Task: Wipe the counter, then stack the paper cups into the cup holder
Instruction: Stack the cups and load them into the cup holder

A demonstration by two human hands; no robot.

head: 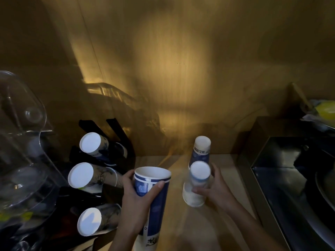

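My left hand grips a tall stack of blue-and-white paper cups, mouth up, low in the middle. My right hand holds an upside-down paper cup, blurred, just above the wooden counter. Behind it another cup stands upside down on the counter. At the left, the black cup holder carries three lying rows of cups, their white bottoms facing me: top, middle, bottom.
A clear plastic container fills the far left. On the right, a dark metal sink sits beside the counter, with a yellow object on the ledge behind it. A wooden wall rises at the back.
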